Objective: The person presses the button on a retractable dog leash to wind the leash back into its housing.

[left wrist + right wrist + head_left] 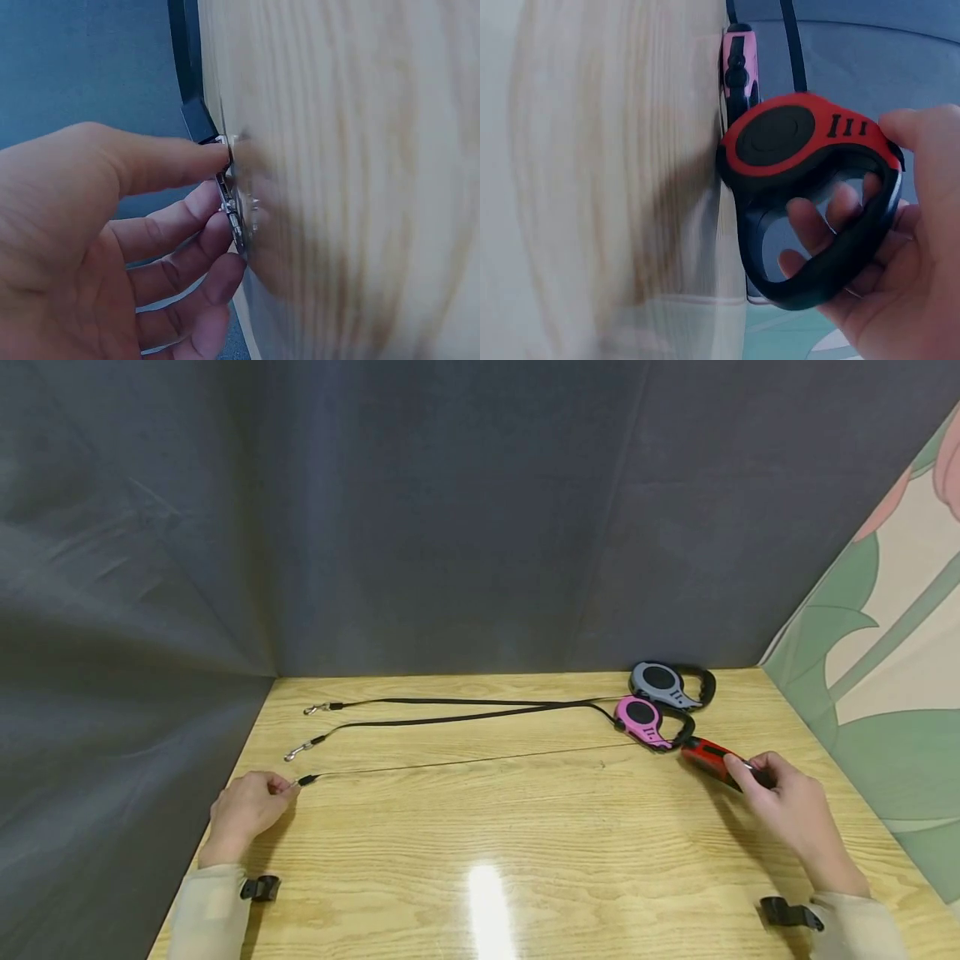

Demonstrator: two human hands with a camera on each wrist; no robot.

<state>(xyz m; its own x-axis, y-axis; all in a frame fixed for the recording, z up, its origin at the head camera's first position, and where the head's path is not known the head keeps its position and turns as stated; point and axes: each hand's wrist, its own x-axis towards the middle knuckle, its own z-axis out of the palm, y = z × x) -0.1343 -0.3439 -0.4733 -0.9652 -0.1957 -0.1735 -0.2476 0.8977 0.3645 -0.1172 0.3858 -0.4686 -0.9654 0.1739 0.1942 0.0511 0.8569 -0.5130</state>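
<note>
My right hand grips the black handle of a red retractable dog leash, its fingers passing through the handle loop and the thumb on top of the case. The leash is tilted, with its front end low over the wooden table. Its thin black cord stretches left across the table to a metal snap hook. My left hand pinches that hook between thumb and fingers, close to the table's left edge. Behind the red leash lie a pink retractable leash and a grey one, their handles pointing right.
The cords of the pink and grey leashes run left over the table, crossing near the cases. Their snap hooks lie just behind my left hand. A dark cloth hangs along the back and left; a flowered panel borders the right.
</note>
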